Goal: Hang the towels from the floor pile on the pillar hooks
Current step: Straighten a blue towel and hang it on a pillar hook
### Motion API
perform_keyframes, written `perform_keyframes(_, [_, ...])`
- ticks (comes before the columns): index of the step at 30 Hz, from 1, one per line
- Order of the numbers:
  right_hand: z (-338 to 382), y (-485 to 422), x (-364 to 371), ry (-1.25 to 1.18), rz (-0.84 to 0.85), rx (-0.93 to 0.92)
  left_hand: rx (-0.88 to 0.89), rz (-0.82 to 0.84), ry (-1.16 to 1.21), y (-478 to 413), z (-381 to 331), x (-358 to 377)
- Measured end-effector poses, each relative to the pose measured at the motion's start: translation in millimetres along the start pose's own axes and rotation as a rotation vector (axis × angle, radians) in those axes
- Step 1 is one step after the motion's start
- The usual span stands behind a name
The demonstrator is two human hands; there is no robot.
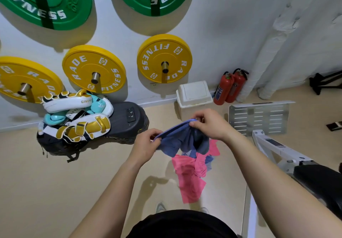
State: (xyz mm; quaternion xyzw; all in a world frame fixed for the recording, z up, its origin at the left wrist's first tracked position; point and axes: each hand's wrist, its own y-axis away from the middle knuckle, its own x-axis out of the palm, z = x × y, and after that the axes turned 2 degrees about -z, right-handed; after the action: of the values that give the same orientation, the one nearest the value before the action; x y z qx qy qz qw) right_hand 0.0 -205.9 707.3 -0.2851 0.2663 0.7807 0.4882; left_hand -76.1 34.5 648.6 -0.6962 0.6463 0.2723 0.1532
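Head view: left hand (pixel 148 141) and right hand (pixel 209 124) pinch a blue-grey cloth towel (pixel 183 141) by its hem — crumpled pink towels (pixel 190 174) lie on the floor, no hooks visible.

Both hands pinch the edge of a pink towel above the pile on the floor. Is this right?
Not quite. The towel that the left hand and right hand pinch by its edge above the floor pile is blue, not pink; the head view shows it.

Beige floor (pixel 55 182) — pink towels (pixel 190 178), white bin (pixel 193 97), 2 extinguishers (pixel 229 87).
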Motion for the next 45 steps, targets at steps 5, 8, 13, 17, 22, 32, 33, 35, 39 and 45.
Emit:
perform_keyframes(5, [-23,6,-15,0.012,-0.084,0.081,0.027,-0.033,0.029,2,3,-7])
perform_keyframes(8, [-36,9,-18,0.011,-0.123,0.126,-0.058,-0.035,0.130,3,-5,-11])
perform_keyframes(13, [-56,13,-9,-0.158,-0.252,0.297,-0.173,-0.130,0.250,-1,-15,-9])
perform_keyframes(17, [-62,22,8,-0.295,-0.317,0.415,-0.210,-0.120,0.294,3,-27,8])
perform_keyframes(22, [-48,34,32,-0.495,-0.353,0.427,-0.200,-0.120,0.226,5,-34,36])
perform_keyframes(32, [-18,38,61,-0.642,-0.217,0.295,-0.106,-0.046,0.188,14,-52,57])
perform_keyframes(33, [-18,39,61,-0.636,-0.212,0.287,-0.098,-0.039,0.188,15,-53,57])
perform_keyframes(35, [-17,41,61,-0.611,-0.209,0.272,-0.125,-0.010,0.229,16,-54,57])
perform_keyframes(39, [-24,44,53,-0.584,-0.213,0.247,-0.209,0.109,0.381,17,-53,56])
perform_keyframes(45, [-25,47,52,-0.614,-0.147,0.204,-0.082,0.092,0.305,19,-52,53])
